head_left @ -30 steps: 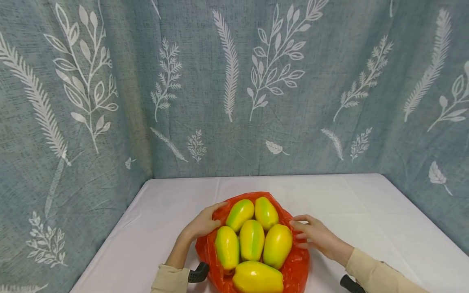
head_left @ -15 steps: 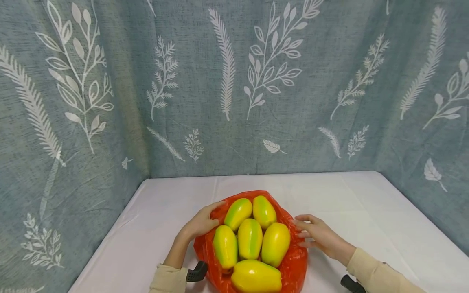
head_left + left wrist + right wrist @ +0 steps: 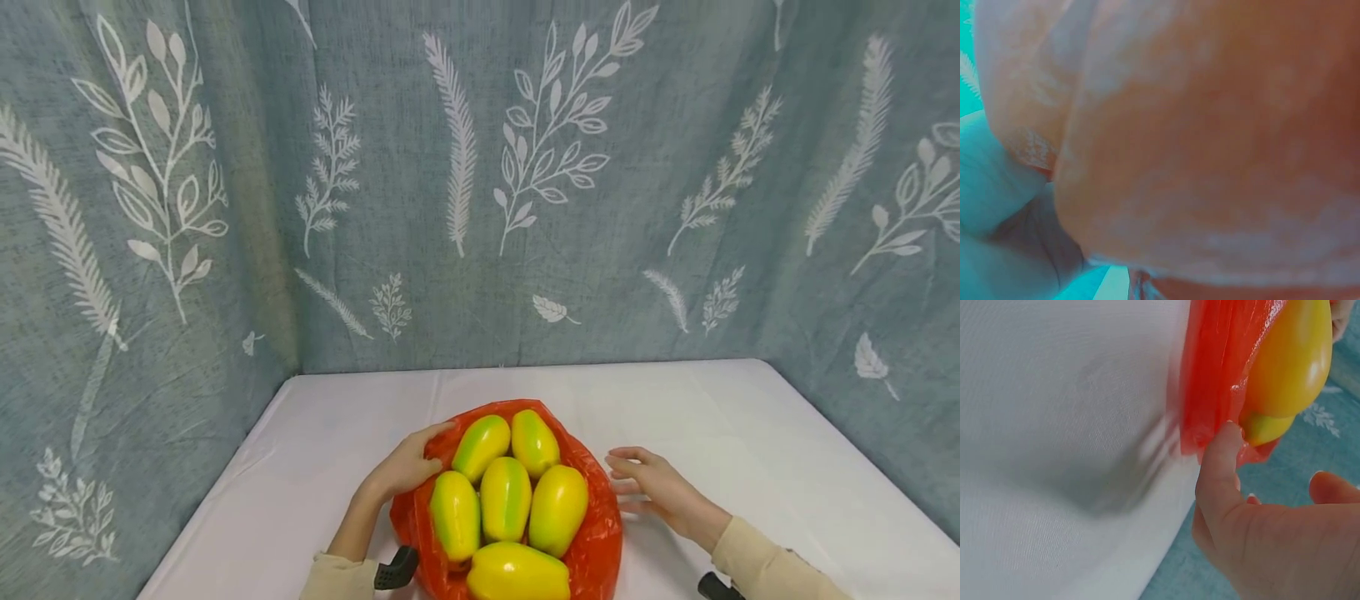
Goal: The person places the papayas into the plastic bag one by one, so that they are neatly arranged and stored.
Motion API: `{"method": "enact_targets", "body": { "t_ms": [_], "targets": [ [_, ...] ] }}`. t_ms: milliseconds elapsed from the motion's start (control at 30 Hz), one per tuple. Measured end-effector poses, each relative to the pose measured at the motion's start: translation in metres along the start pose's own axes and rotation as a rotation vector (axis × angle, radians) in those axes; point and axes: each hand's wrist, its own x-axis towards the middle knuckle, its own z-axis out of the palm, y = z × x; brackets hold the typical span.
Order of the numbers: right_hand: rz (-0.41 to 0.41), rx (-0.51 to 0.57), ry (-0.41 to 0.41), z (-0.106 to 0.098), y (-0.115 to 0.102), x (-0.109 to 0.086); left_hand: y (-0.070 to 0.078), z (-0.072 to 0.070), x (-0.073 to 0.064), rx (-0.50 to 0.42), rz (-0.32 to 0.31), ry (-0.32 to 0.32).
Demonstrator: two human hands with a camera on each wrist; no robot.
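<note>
A red plastic bag [image 3: 595, 550] lies spread on the white table in the head view, its mouth wide and rolled around several oblong yellow fruits [image 3: 506, 500] streaked with green. At the bag's far left edge, my left hand [image 3: 405, 467] holds the rim between thumb and fingers. The left wrist view is mostly filled by the blurred bag, with the left hand's thumb and a finger at its edge. On the other side my right hand [image 3: 663, 492] is held with loosely bent, spread fingers. In the right wrist view its index fingertip [image 3: 1229, 434] is right at the bag's edge.
A white cloth covers the table [image 3: 712, 425], which reaches back to a blue-green curtain [image 3: 420, 200] with white leaf prints. The curtain also closes off the left and right sides. Dark wrist camera mounts [image 3: 397, 568] sit by both sleeves.
The right hand's fingertips have drawn slightly away from the bag's right rim. The head view has shifted a little. The left hand and the fruits keep their places on the bag.
</note>
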Motion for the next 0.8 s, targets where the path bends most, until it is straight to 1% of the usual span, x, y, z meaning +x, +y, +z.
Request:
{"method": "enact_targets", "body": {
  "t_ms": [200,333,467,567,667,800],
  "targets": [
    [0.011,-0.009,0.009,0.001,0.004,0.001,-0.005,0.001,-0.004,-0.012,-0.032,0.023],
    [0.039,-0.035,0.012,0.000,0.006,0.001,-0.007,0.000,-0.006,-0.009,-0.018,0.027],
    [0.048,-0.065,0.020,-0.002,0.007,0.001,-0.007,-0.002,-0.006,-0.013,-0.008,0.010],
    [0.023,-0.097,0.040,-0.004,0.006,0.002,-0.006,-0.003,-0.005,-0.015,-0.010,0.001],
    [-0.021,-0.147,0.075,-0.007,0.004,0.006,-0.004,-0.005,-0.004,-0.008,-0.010,0.007],
    [-0.103,-0.263,0.113,-0.018,0.000,0.011,-0.001,-0.006,-0.002,-0.009,0.002,0.029]
  ]
}}
